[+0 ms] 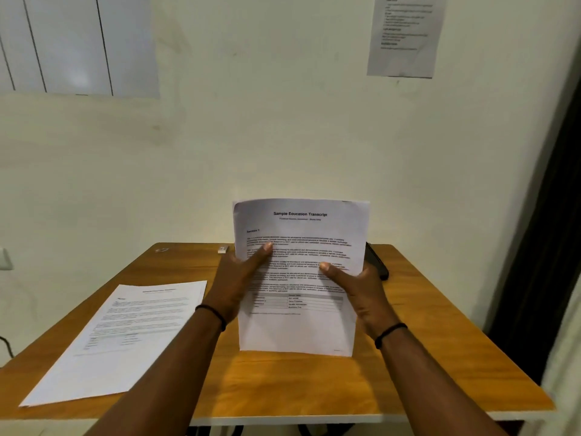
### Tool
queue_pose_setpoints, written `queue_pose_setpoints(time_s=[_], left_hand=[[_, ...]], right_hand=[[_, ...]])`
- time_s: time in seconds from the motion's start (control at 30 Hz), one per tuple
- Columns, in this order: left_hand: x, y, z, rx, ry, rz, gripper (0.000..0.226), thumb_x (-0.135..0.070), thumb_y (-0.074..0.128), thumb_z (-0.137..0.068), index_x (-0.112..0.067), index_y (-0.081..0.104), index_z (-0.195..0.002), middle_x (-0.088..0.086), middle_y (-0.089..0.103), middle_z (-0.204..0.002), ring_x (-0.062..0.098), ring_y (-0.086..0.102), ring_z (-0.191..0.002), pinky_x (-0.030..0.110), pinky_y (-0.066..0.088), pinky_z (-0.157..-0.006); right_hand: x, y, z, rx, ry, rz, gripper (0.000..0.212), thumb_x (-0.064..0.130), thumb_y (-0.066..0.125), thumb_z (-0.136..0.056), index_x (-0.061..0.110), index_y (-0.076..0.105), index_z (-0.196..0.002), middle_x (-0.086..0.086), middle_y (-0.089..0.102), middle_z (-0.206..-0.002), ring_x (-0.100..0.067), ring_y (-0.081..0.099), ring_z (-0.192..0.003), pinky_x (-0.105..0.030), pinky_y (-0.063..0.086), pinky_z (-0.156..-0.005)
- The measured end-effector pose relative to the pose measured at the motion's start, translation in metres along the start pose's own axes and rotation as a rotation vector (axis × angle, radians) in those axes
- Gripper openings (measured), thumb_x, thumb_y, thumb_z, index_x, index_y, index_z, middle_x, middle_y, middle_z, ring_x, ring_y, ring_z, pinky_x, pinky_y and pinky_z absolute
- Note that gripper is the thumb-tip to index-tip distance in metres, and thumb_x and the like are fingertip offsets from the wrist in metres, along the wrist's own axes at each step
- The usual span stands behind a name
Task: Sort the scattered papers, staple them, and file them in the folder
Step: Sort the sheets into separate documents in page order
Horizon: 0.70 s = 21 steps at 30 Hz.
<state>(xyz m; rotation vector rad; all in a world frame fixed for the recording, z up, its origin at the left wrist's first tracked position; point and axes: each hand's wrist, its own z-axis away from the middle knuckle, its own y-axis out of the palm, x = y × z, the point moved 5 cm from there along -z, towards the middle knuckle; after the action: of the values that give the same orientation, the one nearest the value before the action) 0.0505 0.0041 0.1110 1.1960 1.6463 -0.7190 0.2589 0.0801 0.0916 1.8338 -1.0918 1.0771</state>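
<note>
We hold the transcript sheets (300,275) upright over the table (283,385) — left hand (239,281) and right hand (355,287) gripping opposite edges, long axis vertical — second pile (125,338) lying nearer our left.

Left hand (240,278) and right hand (355,287) raised side by side; thumbs forward, fingers curled, gripping; forearms extended.

I sit at a wooden table (283,388) with an orange-brown top and a pale front edge, pushed up against a cream wall (283,121). A printed notice (405,36) hangs high on the wall to my right, and a white board (75,42) crossed by thin dark lines fills the upper left. A dark curtain (547,247) runs down the right side.
</note>
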Motion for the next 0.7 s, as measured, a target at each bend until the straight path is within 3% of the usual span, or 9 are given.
queue_pose_setpoints(time_s=[0.13,0.23,0.33,0.5,0.7], left_hand=[[-0.006,0.002,-0.005,0.04,-0.011,0.019,0.033,-0.026,0.066,-0.091,-0.004,0.066,-0.116,0.009,0.076,-0.102,0.028,0.074,-0.093,0.037,0.061,-0.079],[-0.015,0.004,-0.01,0.085,-0.011,0.006,0.035,-0.029,0.067,-0.091,-0.005,0.067,-0.116,0.009,0.076,-0.105,0.025,0.074,-0.094,0.037,0.06,-0.081],[0.008,0.005,-0.003,0.1,-0.076,-0.022,0.033,-0.027,0.066,-0.092,-0.008,0.065,-0.119,0.006,0.075,-0.108,0.025,0.073,-0.097,0.035,0.06,-0.081],[0.043,0.004,0.011,0.084,-0.155,0.002,0.028,-0.024,0.066,-0.092,-0.01,0.066,-0.116,0.003,0.076,-0.104,0.024,0.073,-0.096,0.026,0.059,-0.073],[0.016,0.006,-0.006,0.127,-0.121,0.078,0.038,-0.026,0.065,-0.087,-0.006,0.064,-0.12,0.012,0.074,-0.111,0.03,0.072,-0.1,0.04,0.059,-0.086]], right_hand=[[0.013,0.001,-0.002,-0.023,-0.058,-0.032,0.03,0.005,0.076,-0.081,0.012,0.069,-0.109,-0.003,0.076,-0.103,-0.021,0.073,-0.098,-0.029,0.059,-0.081],[0.018,-0.003,-0.006,-0.033,-0.093,-0.038,0.033,0.007,0.077,-0.08,0.009,0.069,-0.112,-0.005,0.076,-0.105,-0.021,0.073,-0.098,-0.032,0.059,-0.083],[-0.006,-0.008,0.001,-0.035,-0.036,-0.017,0.033,0.009,0.078,-0.078,0.012,0.07,-0.11,-0.004,0.076,-0.105,-0.022,0.072,-0.098,-0.036,0.059,-0.085],[-0.042,-0.017,0.016,-0.033,0.059,0.013,0.034,0.008,0.079,-0.077,0.014,0.071,-0.109,0.0,0.076,-0.104,-0.018,0.073,-0.096,-0.025,0.058,-0.075],[-0.032,-0.023,0.009,-0.001,0.024,-0.002,0.046,0.007,0.08,-0.075,0.008,0.067,-0.12,-0.003,0.075,-0.111,-0.023,0.071,-0.103,-0.032,0.059,-0.083]])
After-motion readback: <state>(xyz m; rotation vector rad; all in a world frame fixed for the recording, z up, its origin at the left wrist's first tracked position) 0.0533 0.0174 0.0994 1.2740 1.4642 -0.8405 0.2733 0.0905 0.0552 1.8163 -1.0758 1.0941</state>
